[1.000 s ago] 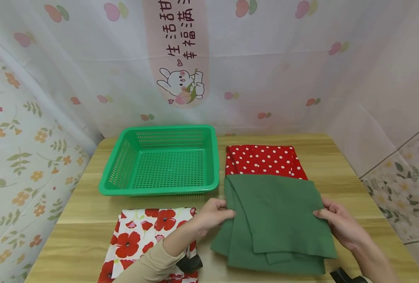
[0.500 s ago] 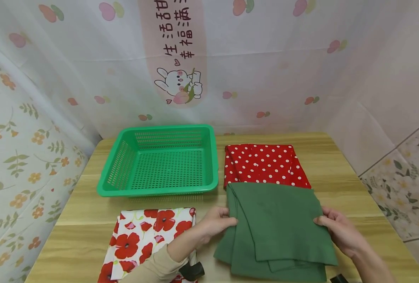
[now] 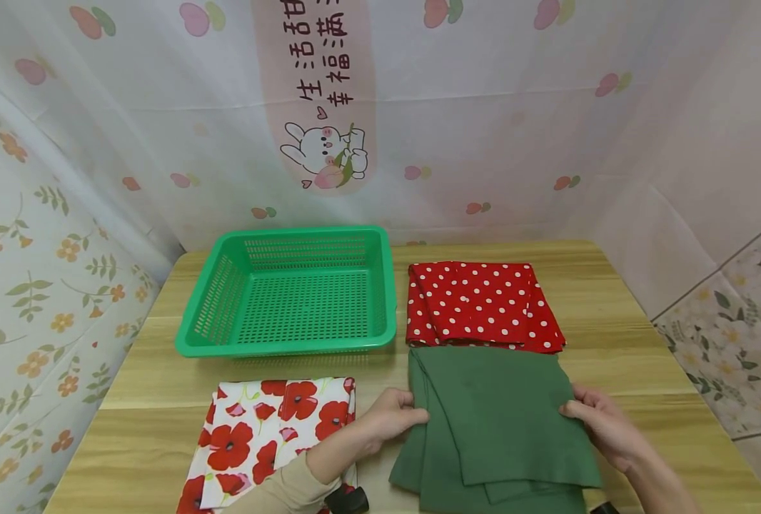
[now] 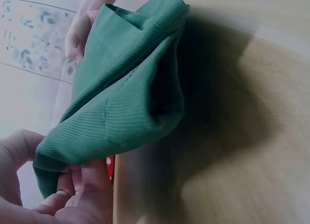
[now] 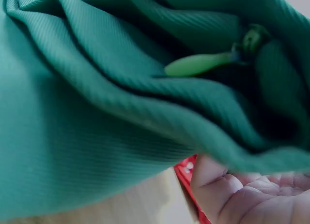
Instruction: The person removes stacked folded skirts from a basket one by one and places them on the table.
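A folded green cloth (image 3: pixel 509 421) of several layers is held between both hands at the near right of the table. My left hand (image 3: pixel 387 417) pinches its left edge, thumb on top. On the opposite edge, my right hand (image 3: pixel 602 421) grips the cloth, also with the thumb above. In the left wrist view, the cloth (image 4: pixel 131 103) is lifted off the table and casts a shadow, its layers gaping at one end. Between the layers in the right wrist view shows a light green tab (image 5: pixel 198 64) with a small metal-like piece; what it belongs to is hidden.
Just beyond the green cloth lies a folded red polka-dot cloth (image 3: pixel 477 300). A green plastic basket (image 3: pixel 190 348) stands at the back left. A folded white cloth with red poppies (image 3: pixel 245 435) lies at the front left, partly under my left forearm. A printed curtain (image 3: pixel 483 128) hangs behind the table.
Both hands have drawn the green cloth toward me, so more of the red polka-dot cloth shows. The grip on both edges stays. The basket and poppy cloth have stayed put.
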The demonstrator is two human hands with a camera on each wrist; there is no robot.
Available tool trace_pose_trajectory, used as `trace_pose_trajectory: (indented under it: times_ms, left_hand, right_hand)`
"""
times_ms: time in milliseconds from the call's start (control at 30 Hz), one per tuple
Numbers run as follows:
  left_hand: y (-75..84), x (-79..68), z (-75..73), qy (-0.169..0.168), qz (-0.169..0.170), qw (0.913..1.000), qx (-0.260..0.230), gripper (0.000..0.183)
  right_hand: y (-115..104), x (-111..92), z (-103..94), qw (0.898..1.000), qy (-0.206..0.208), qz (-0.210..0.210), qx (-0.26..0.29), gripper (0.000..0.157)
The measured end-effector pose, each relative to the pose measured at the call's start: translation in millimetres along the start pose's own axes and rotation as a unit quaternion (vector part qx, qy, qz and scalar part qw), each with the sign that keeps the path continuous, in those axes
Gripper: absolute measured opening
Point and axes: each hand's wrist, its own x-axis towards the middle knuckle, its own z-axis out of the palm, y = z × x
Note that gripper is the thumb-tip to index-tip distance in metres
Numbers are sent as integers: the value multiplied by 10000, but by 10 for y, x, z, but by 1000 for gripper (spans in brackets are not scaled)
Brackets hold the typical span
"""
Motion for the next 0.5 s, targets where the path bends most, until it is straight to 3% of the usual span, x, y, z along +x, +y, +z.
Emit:
trace_pose_trajectory:
  times_ms: [233,500]
  left_hand:
    - [-64,19,14,3,-137,9999,22,13]
    - [-154,51,20,127,-126,9994,281,11]
  right_hand:
    - [70,64,22,9973,279,329,-591,59]
    - [131,108,28,9932,483,222,-1035,58]
